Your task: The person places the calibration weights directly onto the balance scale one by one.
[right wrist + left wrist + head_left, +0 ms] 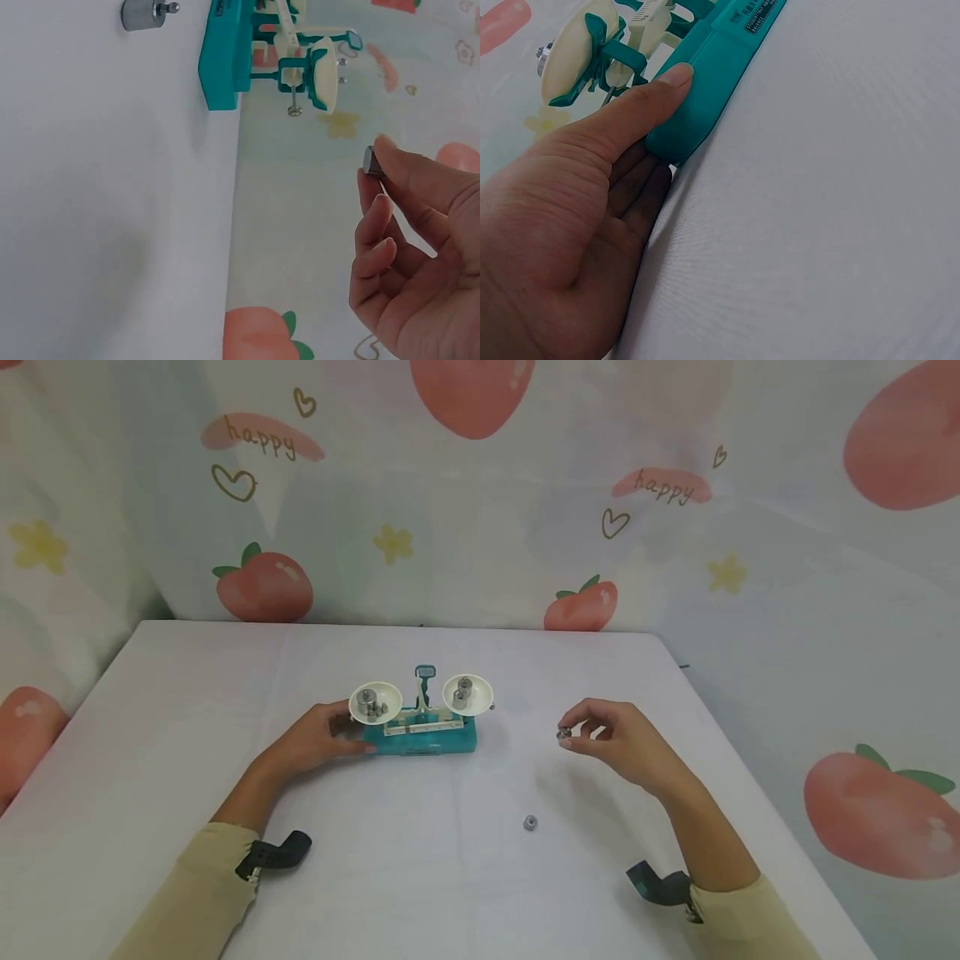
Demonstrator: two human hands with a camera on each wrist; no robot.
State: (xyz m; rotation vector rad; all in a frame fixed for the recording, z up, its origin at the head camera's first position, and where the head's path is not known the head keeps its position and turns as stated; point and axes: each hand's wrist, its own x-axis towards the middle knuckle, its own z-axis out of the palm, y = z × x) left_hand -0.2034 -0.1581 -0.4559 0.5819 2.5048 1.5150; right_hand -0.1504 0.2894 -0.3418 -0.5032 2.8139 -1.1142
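Observation:
A teal balance scale [423, 739] with two cream pans stands on the table. My left hand [318, 739] grips the left end of its base; the left wrist view shows the thumb [664, 88] on the teal side and the other fingers behind. Several metal weights [367, 700] sit in the left pan [392, 695], and others [462, 693] are in the right pan [480, 696]. Right of the scale, above the table, my right hand [618, 739] pinches a small metal weight [370, 161] between thumb and forefinger. Its ring and little fingers are bent.
One loose weight [530, 822] stands on the white tabletop [375, 877], in front of the scale and to its right. Cloth walls printed with peaches [266, 587] enclose the table at the back and both sides. Each forearm wears a black wrist camera [660, 885].

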